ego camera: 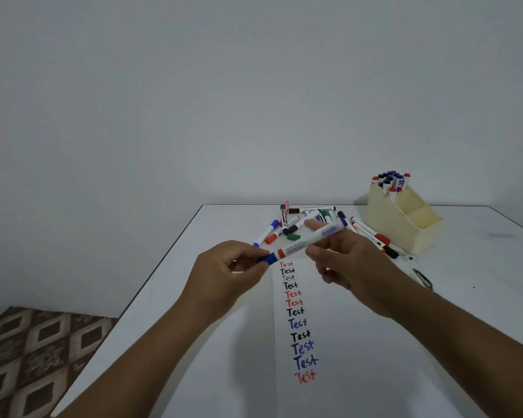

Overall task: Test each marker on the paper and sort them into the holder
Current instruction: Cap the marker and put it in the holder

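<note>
I hold a white marker with a blue cap level above the top of the paper. My left hand pinches its blue cap end. My right hand grips the barrel near the far end. The paper carries a column of "Test" words in red, black and blue. A pile of loose markers lies on the table behind my hands. The cream holder stands at the back right, with several markers upright in its rear compartment.
The white table has its left edge running diagonally, with patterned floor beyond it. A green cap lies near the pile. A small dark object lies right of the paper. A plain wall stands behind.
</note>
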{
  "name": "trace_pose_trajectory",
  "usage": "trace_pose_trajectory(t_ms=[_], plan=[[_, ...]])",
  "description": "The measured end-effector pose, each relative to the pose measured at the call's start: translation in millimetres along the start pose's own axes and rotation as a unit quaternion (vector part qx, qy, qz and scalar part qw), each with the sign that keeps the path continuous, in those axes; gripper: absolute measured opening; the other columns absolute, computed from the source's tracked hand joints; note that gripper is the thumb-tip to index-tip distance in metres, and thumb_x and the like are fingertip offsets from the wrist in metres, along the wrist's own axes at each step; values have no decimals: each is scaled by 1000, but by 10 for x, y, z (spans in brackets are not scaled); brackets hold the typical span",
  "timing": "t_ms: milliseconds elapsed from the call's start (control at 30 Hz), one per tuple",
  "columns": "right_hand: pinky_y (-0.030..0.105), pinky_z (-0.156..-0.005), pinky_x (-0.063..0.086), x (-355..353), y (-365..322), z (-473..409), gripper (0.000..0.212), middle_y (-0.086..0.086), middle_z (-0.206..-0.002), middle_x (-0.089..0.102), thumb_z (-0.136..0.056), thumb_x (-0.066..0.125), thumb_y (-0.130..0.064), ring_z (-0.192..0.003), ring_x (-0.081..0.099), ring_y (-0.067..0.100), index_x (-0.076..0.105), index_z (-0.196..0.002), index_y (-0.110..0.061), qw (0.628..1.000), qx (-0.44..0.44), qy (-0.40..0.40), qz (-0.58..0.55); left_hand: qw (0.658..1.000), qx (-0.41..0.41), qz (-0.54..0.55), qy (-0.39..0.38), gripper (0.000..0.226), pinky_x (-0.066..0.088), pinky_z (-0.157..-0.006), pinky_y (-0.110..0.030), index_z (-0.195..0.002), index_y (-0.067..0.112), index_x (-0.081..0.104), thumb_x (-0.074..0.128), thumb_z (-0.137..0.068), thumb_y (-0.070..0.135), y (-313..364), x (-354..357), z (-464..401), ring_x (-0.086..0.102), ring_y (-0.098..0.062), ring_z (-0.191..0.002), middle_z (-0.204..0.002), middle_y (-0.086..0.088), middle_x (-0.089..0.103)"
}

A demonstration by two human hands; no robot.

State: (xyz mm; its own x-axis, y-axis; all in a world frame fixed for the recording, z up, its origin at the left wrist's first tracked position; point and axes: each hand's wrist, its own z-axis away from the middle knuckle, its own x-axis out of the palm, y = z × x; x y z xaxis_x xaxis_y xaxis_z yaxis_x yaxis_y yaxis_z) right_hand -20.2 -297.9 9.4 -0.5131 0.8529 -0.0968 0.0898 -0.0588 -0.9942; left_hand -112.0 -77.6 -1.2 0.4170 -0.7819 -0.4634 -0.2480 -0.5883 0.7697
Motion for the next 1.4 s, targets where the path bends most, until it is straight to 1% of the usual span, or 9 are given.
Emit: trace_pose_trajectory(t_ms=[100, 267, 367, 500, 600, 767, 967, 1100, 1400], plan=[[30, -67, 51, 139, -69, 116, 27, 10, -82, 66, -85, 68, -21, -69, 51, 20, 73, -111, -14, 992, -10, 22, -127, 998, 30, -48, -21, 24, 51, -72, -12, -93, 40, 66, 72, -87, 18, 89, 120, 55, 62, -3, -92, -94, 17, 67], [30, -65, 52, 193, -47, 202, 21, 15, -83, 71, -86, 67, -21, -68, 56, 23, 75, -104, -13, 992, -40, 45, -115, 991, 42, -91, -87, 25, 50, -77, -16, -124, 35, 57, 50, -100, 40, 173, 336, 101, 58, -4, -99, -107, 18, 61], [28, -62, 52, 187, -33, 229, 28, 15, -81, 71, -80, 68, -28, -66, 57, 21, 75, -103, -14, 993, -44, 51, -95, 988, 55, -120, -85, 19, 49, -72, -25, -106, 31, 54, 39, -103, 42, 155, 465, 105, 59, -10, -83, -86, 12, 60], [28, -58, 49, 182, -12, 262, 37, 18, -78, 68, -75, 68, -35, -63, 55, 20, 75, -101, -9, 993, -35, 63, -89, 988, 70, -117, -79, 31, 53, -65, -29, -113, 29, 56, 35, -100, 48, 137, 505, 153, 65, -15, -78, -79, 9, 62], [30, -58, 47, 176, 16, 285, 42, 26, -79, 65, -76, 68, -40, -61, 53, 21, 74, -94, -3, 995, -33, 70, -65, 987, 96, -113, -64, 39, 47, -57, -19, -109, 29, 60, 33, -95, 54, 159, 495, 168, 65, -14, -72, -73, 11, 61], [28, -59, 48, 196, 55, 312, 31, 12, -69, 65, -91, 66, -32, -59, 54, 19, 72, -88, -1, 995, -34, 81, -56, 989, 103, -101, -34, 42, 41, -54, -12, -105, 32, 65, 36, -93, 60, 174, 520, 198, 63, -13, -66, -66, 18, 57], [27, -62, 52, 216, 161, 308, 27, 7, -66, 68, -89, 67, -35, -57, 58, 15, 76, -88, -9, 993, -26, 112, -14, 970, 74, -211, -91, 22, 37, -66, -20, -94, 29, 56, 40, -102, 43, 186, 520, 135, 53, -11, -75, -78, 10, 56], [29, -67, 56, 271, 194, 298, 32, 6, -70, 72, -84, 67, -41, -60, 63, 15, 75, -91, -12, 991, -34, 129, 17, 966, 13, -233, -111, 24, 49, -80, -27, -113, 19, 54, 37, -105, 34, 200, 574, 117, 59, -15, -90, -96, 1, 59], [31, -65, 52, 297, 137, 324, 30, 5, -64, 67, -93, 64, -35, -56, 57, 15, 71, -86, -6, 992, -28, 118, 18, 982, 86, -149, -74, 46, 53, -67, -30, -117, 22, 58, 29, -97, 52, 160, 557, 253, 66, -14, -78, -84, 5, 67]])
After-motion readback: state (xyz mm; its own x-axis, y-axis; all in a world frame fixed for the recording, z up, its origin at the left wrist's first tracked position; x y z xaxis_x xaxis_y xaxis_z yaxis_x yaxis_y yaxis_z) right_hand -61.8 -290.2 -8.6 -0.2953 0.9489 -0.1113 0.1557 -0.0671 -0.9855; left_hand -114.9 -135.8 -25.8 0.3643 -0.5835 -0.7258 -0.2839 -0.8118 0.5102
